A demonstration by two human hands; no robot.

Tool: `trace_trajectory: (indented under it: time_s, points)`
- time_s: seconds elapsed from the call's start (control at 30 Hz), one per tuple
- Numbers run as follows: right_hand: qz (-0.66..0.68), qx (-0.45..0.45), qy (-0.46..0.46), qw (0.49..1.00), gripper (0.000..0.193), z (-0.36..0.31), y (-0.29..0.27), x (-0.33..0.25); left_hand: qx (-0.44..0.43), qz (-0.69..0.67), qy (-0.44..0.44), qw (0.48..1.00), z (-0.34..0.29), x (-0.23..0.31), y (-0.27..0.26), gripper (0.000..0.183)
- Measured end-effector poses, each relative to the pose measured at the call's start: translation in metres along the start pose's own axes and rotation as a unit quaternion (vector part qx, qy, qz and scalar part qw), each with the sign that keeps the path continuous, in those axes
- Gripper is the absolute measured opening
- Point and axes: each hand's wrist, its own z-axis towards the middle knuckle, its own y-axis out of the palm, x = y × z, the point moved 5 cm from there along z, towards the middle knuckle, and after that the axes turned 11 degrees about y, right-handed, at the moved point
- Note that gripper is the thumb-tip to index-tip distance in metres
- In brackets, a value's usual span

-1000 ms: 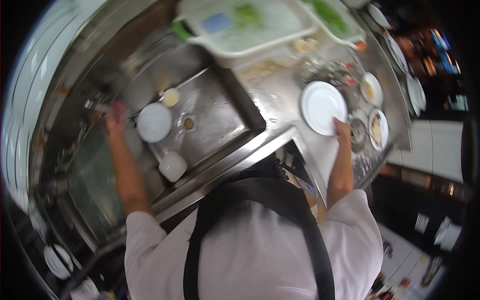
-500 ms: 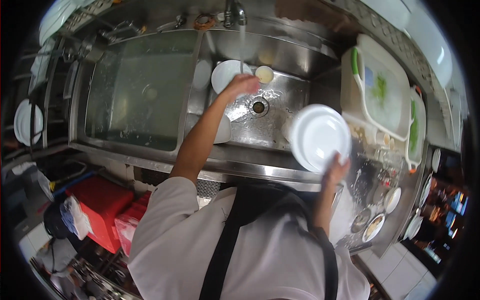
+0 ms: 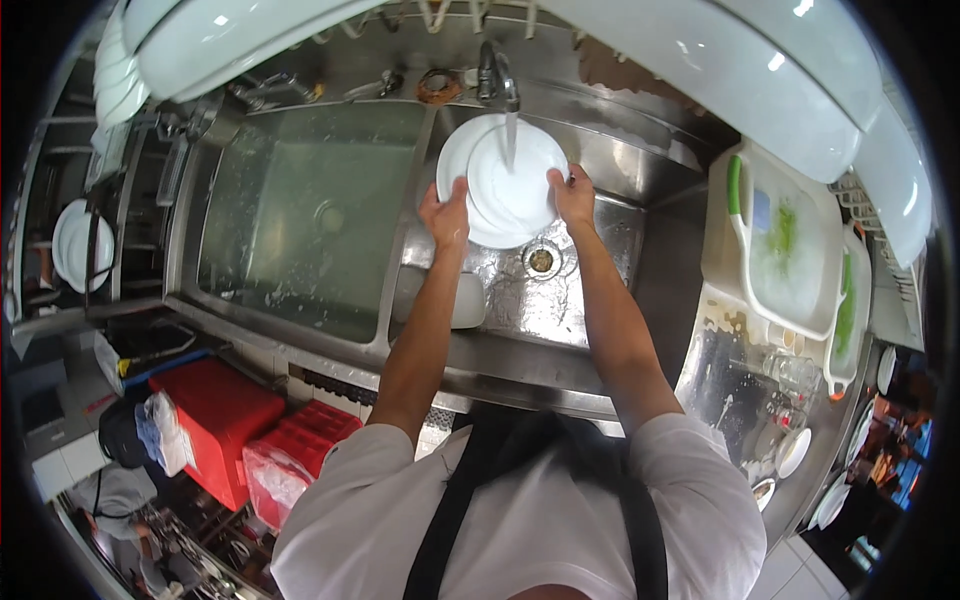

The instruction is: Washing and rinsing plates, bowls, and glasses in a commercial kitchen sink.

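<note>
Two white plates overlap under the faucet [image 3: 499, 80], which runs water onto them. My left hand [image 3: 446, 214] grips the near left edge of the left plate [image 3: 455, 160], thumb on top. At the right rim of the upper, right-hand plate [image 3: 530, 180], my right hand [image 3: 573, 194] is closed with its thumb over the edge. Both plates are held above the steel sink basin [image 3: 610, 270], whose drain [image 3: 541, 261] shows just in front of them. Whatever lies beneath the plates is hidden.
A water-filled basin [image 3: 300, 220] adjoins on the left. A white rounded container [image 3: 469, 300] sits in the sink's near left corner. Soapy white tubs [image 3: 800, 270] stand at right, with glasses [image 3: 795, 372] and bowls nearby. Large white dishes [image 3: 700, 60] hang overhead; red crates [image 3: 215, 415] stand lower left.
My right hand has carried its plate from the sink's right side leftward under the running water. My left hand has moved back from beside the small bowl to a plate's edge. The view has shifted.
</note>
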Motion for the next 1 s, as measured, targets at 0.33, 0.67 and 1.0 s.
trace_trajectory:
  time_s: [0.33, 0.67, 1.0]
  points:
    - [0.290, 0.119, 0.209, 0.927, 0.028, -0.094, -0.154, 0.208, -0.348, 0.286, 0.104, 0.887, 0.033, 0.004, 0.101, 0.035]
    - [0.393, 0.322, 0.265, 0.819, 0.057, -0.037, -0.061, 0.389, -0.109, 0.002, -0.110, 0.988, -0.005, -0.149, 0.010, 0.026]
    - [0.523, 0.317, 0.327, 0.720, 0.059, 0.050, -0.037, 0.417, 0.155, -0.061, -0.287, 0.943, -0.027, -0.340, -0.041, 0.046]
